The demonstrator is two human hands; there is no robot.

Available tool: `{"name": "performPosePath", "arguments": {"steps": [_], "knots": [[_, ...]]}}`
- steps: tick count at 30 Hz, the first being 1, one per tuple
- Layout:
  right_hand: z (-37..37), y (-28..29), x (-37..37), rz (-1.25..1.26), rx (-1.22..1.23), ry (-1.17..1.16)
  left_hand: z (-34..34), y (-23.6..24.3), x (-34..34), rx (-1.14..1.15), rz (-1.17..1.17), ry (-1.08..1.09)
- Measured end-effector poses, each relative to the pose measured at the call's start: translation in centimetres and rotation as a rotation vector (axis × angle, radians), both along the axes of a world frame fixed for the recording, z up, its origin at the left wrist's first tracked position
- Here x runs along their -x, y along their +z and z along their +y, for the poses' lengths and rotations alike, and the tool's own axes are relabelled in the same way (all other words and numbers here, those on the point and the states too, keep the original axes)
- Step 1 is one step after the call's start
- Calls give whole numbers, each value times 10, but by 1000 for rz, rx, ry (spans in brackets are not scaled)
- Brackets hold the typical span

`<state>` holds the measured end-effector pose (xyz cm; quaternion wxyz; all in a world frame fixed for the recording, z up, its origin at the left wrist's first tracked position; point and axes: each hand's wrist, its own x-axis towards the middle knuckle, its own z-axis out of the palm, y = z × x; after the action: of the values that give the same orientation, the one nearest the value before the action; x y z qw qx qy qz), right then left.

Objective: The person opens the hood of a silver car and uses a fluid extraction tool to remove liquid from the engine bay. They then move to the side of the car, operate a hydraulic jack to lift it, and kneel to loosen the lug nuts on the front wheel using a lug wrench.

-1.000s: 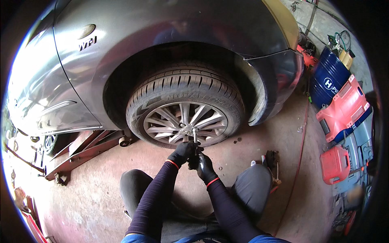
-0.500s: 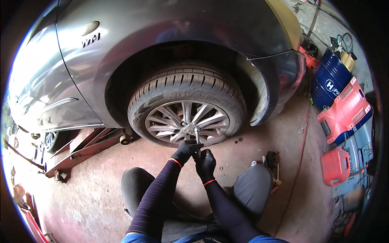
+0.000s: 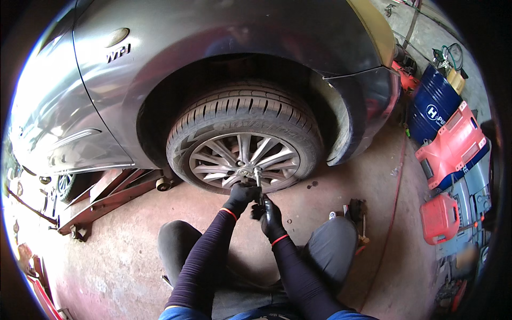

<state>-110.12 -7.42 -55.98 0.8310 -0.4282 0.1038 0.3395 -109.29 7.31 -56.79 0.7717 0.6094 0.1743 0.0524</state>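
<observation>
A silver socket wrench (image 3: pixel 258 178) reaches from the hub area of the alloy wheel (image 3: pixel 244 140) toward me, its far end against the wheel near the centre. My left hand (image 3: pixel 241 197), in a black glove, is closed round its shaft. Lower and to the right, my right hand (image 3: pixel 272 217), gloved too, grips its near end; the fingers partly hide that part. The black tyre (image 3: pixel 250 101) touches the floor under the dark grey car's wheel arch (image 3: pixel 234 57).
At left, a red floor jack (image 3: pixel 98 205) reaches under the car. Beside my right knee lie some small tools (image 3: pixel 354 213). A red hose (image 3: pixel 393 213) crosses the floor. Along the right stand a blue drum (image 3: pixel 434 101), a red plastic creeper-like board (image 3: pixel 453 144) and a red case (image 3: pixel 440 218).
My right hand has turned and its fingers have shifted at the wrench's near end. The left hand keeps its hold, nearly unmoved. The whole view has slid slightly.
</observation>
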Motion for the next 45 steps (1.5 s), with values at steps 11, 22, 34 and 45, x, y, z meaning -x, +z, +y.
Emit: {"name": "performPosePath", "arguments": {"steps": [11, 22, 34, 45], "knots": [[1, -14, 2, -331, 158, -66, -3, 3, -1, -190, 130, 20], [1, -9, 2, -199, 95, 9, -2, 4, 1, -86, 114, 32], [-3, -12, -4, 30, -55, -13, 5, -1, 0, -578, -102, -135], [-7, -9, 2, -481, 292, 0, -4, 0, -1, -397, 37, -31]]}}
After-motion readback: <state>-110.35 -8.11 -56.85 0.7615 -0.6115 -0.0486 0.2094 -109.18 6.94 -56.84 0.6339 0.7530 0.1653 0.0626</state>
